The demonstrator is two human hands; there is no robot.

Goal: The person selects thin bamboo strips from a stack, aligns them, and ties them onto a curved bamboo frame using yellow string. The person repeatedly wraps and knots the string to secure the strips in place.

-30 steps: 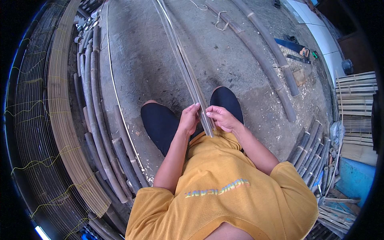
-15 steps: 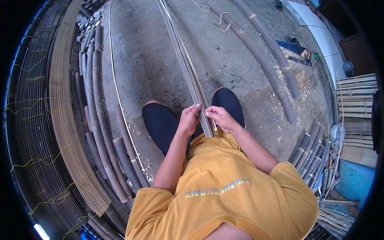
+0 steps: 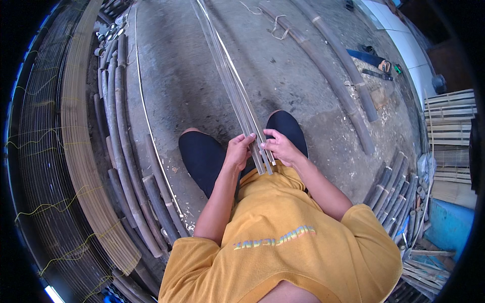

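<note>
Yellow cloth (image 3: 275, 217) is nearest, softly creased; beyond it, the left hand (image 3: 240, 150) pinches long, flat, thin strips (image 3: 258, 164), while the right hand (image 3: 279, 148), thumb and finger parted, touches them. Farther off, round, jointed poles (image 3: 321, 65) lie on rough, stained concrete (image 3: 172, 76).

From here I see passage over the floor (image 3: 295, 93) between the strips (image 3: 244, 113) and two poles (image 3: 335, 83); at left, more poles (image 3: 119, 96) stand in the way.
</note>
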